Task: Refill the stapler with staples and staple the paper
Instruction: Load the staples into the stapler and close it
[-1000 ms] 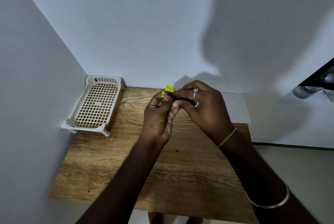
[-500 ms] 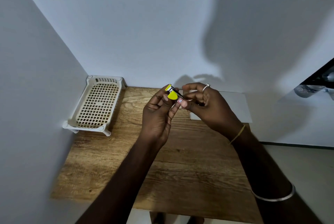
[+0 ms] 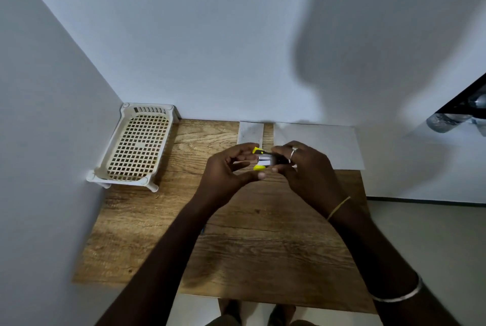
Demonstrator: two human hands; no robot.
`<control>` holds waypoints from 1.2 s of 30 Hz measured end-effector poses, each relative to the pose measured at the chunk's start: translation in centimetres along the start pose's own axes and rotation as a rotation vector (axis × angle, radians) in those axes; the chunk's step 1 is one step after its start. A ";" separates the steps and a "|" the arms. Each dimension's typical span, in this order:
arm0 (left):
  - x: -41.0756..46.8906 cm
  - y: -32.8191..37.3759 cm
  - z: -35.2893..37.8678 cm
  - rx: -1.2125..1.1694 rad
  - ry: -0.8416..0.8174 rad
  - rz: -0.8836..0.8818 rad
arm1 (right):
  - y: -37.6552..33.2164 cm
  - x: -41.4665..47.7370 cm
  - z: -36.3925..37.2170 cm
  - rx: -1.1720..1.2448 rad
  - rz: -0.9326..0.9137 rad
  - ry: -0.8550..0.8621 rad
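A small yellow and black stapler (image 3: 263,160) is held up above the wooden table (image 3: 236,246), between both hands. It looks hinged open, with a pale part showing between its yellow ends. My right hand (image 3: 302,170) grips its right end. My left hand (image 3: 226,170) curls around its left side, thumb under the lower yellow tip. A white sheet of paper (image 3: 320,144) lies at the table's back right. A narrow pale strip (image 3: 249,132) lies just left of it. No loose staples can be made out.
A cream plastic lattice tray (image 3: 136,149) stands at the back left against the wall. White walls close in the table at the left and back. A dark shelf with clear bottles (image 3: 452,117) juts in at the right. Feet show below the table's near edge.
Both hands have shifted to the right and slightly down with the stapler. The stapler has turned and now shows a pale inner part between its yellow ends. The view has tilted down.
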State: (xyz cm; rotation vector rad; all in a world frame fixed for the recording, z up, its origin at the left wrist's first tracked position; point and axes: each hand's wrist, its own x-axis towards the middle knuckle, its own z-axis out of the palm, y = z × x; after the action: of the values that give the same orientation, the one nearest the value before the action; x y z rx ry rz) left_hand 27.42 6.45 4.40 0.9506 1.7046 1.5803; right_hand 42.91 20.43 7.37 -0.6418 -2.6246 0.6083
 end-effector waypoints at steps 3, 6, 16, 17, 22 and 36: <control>-0.7 -2.3 0.5 0.319 0.010 0.073 | 0.9 -1.3 2.3 -0.106 0.032 -0.081; -1.3 -4.6 1.1 0.545 -0.021 0.090 | 2.3 -2.9 4.4 -0.132 0.057 -0.153; -3.3 -10.0 3.1 0.888 -0.131 -0.038 | 4.8 -6.2 9.0 -0.050 0.190 -0.289; -3.5 -10.3 3.2 0.906 -0.132 -0.047 | 4.9 -6.4 9.2 -0.053 0.188 -0.292; -4.1 -11.1 3.6 0.947 -0.158 -0.096 | 5.5 -7.0 9.9 -0.061 0.173 -0.320; -4.3 -11.9 3.7 0.974 -0.187 -0.121 | 6.3 -7.8 11.4 -0.056 0.196 -0.341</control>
State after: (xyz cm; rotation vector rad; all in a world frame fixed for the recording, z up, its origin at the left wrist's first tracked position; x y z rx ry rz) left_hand 31.76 4.64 -7.95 1.3355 2.3499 0.4863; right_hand 46.48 17.98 -7.14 -0.8895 -2.9231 0.7632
